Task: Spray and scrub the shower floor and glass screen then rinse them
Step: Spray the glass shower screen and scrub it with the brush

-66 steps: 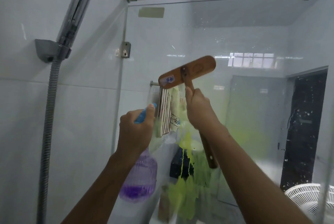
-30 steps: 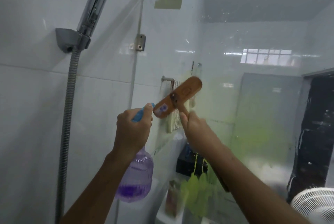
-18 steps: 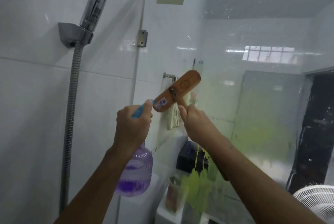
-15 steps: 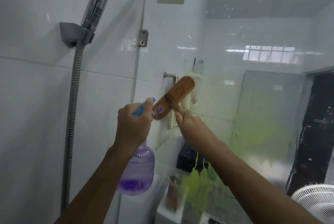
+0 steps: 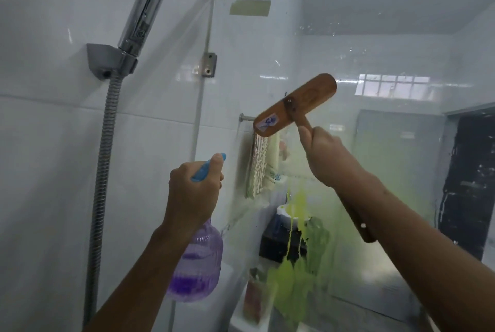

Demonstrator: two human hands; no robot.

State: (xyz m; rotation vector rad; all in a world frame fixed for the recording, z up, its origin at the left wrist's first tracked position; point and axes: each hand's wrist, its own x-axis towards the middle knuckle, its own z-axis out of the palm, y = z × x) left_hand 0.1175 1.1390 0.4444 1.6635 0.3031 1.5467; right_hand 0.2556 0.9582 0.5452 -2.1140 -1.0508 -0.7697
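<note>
Glass screen (image 5: 401,42), filling the frame's right, streaked green at lower centre. Right hand (image 5: 325,156) grips a wooden brush (image 5: 308,98) at centre; left hand (image 5: 191,192) clasps a purple spray bottle (image 5: 199,264), lower left of centre.

Wooden brush (image 5: 296,104) against glass screen (image 5: 375,45)

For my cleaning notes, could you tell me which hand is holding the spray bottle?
The left hand grips the purple spray bottle; the right hand holds the wooden brush instead.

Wooden brush (image 5: 296,104), glossy tiles (image 5: 53,130), seemingly plastic bottle (image 5: 197,267)
</note>
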